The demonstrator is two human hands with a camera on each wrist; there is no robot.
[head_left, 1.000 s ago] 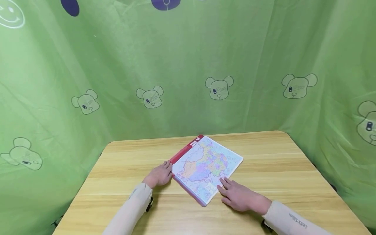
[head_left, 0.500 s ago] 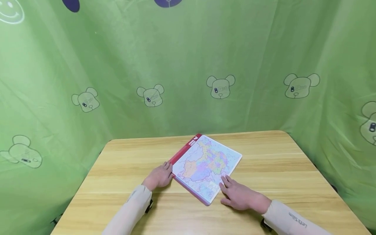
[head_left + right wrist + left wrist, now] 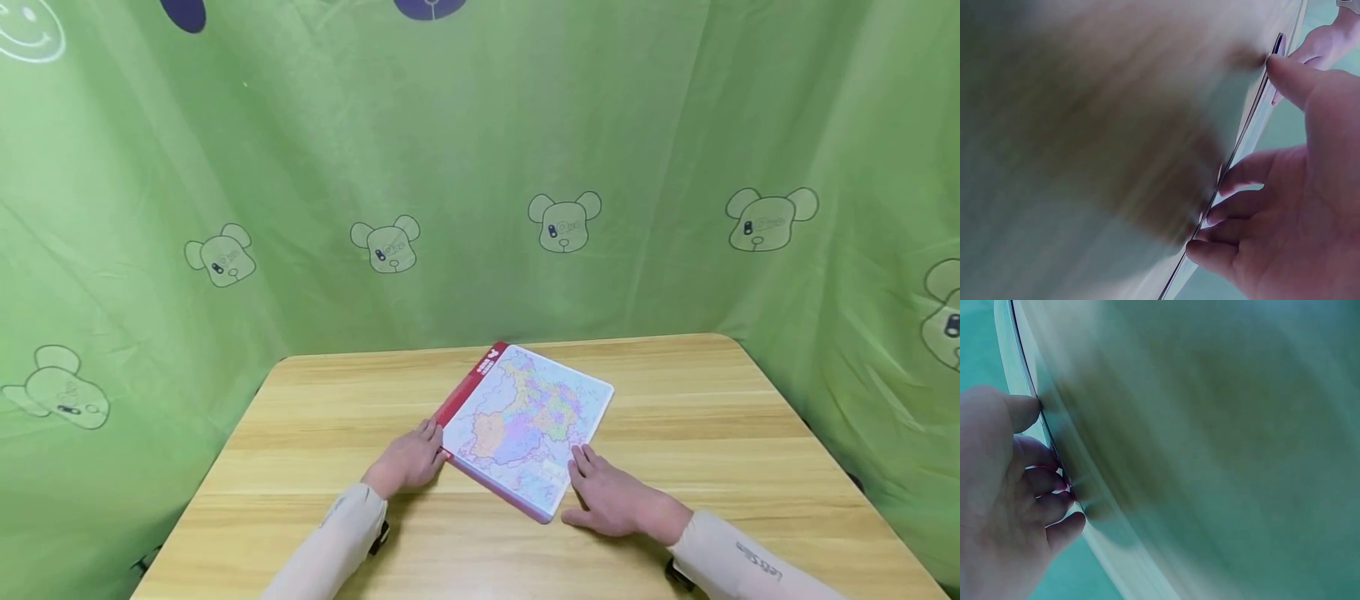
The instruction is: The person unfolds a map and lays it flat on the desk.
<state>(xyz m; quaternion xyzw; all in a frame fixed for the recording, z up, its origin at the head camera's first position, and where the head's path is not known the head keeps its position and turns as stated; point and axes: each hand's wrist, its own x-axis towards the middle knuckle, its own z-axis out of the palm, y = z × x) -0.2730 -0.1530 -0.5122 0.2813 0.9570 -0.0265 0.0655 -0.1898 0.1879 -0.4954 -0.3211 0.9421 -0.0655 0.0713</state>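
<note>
A flat map board (image 3: 525, 425) with a multicoloured map and a red strip along its far left edge lies at an angle on the wooden table. My left hand (image 3: 411, 458) is at the board's left corner, fingertips against the edge. At the near right edge, my right hand (image 3: 611, 496) has its fingers spread, fingertips right at the border and the thumb apart on the tabletop. In the left wrist view the left hand (image 3: 997, 487) shows relaxed fingers; the right wrist view shows the right hand (image 3: 1310, 187) likewise, with the board seen edge-on past it.
The wooden table (image 3: 712, 433) has rounded far corners. A green curtain (image 3: 480, 150) printed with bear heads hangs behind it and on both sides. Both forearms in light sleeves (image 3: 333, 542) come in from the near edge.
The map board has turned a little counterclockwise: its near corner has swung right and its far corner left. The right hand's fingertips have moved slightly away from me; the left hand stays at its corner.
</note>
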